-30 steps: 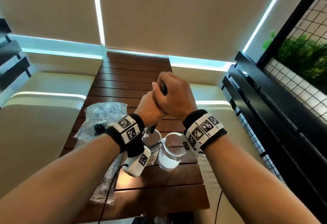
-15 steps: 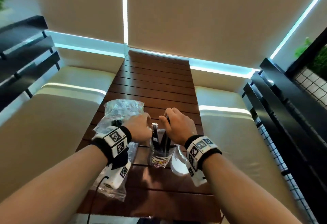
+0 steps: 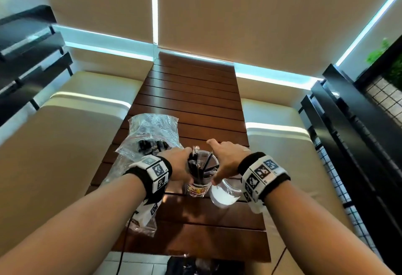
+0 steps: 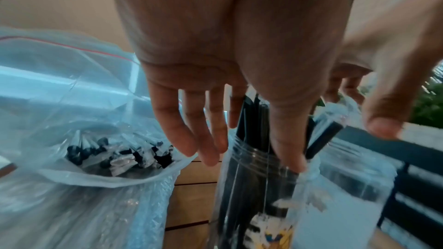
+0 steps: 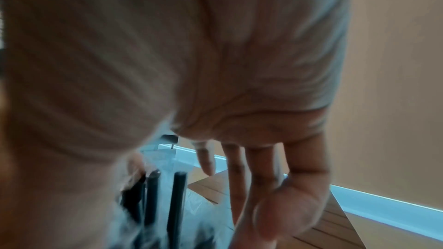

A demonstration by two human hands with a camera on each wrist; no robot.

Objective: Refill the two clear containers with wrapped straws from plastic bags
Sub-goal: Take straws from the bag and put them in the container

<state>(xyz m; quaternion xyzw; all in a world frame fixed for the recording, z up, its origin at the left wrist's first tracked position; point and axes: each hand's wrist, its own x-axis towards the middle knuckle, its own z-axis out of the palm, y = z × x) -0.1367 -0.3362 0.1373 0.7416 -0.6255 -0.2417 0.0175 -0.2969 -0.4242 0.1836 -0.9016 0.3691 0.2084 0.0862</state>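
Already one clear cup (image 3: 201,172) holds black wrapped straws (image 3: 195,167), but the second cup (image 3: 226,190) beside it looks empty. Both the left hand (image 3: 177,163) and right hand (image 3: 226,159) have spread fingers beside the full cup. More straws wait in the plastic bag (image 3: 150,135) on the brown wooden table (image 3: 191,92), between two cream seats (image 3: 65,144).

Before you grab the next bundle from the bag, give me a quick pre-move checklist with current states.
1. Left hand free: ok, fingers straight, holding nothing.
2. Right hand free: ok, fingers spread beside the cup.
3. First container upright with straws in it: ok.
4. Straws seated fully: cannot tell; some lean past the rim.
5. Second container ready: ok, it looks empty, beside the first.
6. Plastic bag open with straws inside: ok, mouth faces the left hand.
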